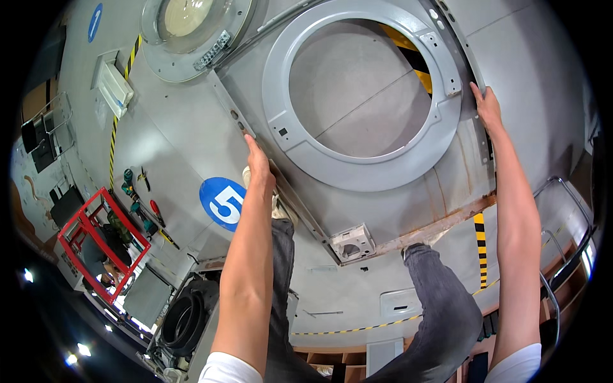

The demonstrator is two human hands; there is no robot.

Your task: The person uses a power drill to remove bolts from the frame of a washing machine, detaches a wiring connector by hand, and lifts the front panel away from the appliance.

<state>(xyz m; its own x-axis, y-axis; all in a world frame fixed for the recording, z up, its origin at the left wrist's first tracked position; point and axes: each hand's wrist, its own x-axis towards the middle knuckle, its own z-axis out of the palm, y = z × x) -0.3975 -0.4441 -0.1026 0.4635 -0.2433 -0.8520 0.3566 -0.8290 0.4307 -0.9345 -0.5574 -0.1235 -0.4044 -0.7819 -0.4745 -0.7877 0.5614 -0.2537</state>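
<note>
A grey washing machine front panel (pixel 408 210) with a large round opening stretches out in front of me, its inner side showing. Brown rust streaks run down to its near edge, and a small white plastic part (pixel 353 243) sits at its near left corner. My left hand (pixel 258 167) grips the panel's left edge, its fingers partly hidden behind the arm and rim. On the far right edge, my right hand (pixel 488 110) is closed around the rim, fingers on the outer side. Both arms are stretched forward, with the panel between them.
A round washer door (pixel 182 67) lies at the upper left, near a white drawer-like part (pixel 115 86). Drills (pixel 137 201) and hand tools lie on the floor at left, by a red frame (pixel 83 217). A dark rubber ring (pixel 182 322) is lower left; metal-framed chairs (pixel 562 255) stand right.
</note>
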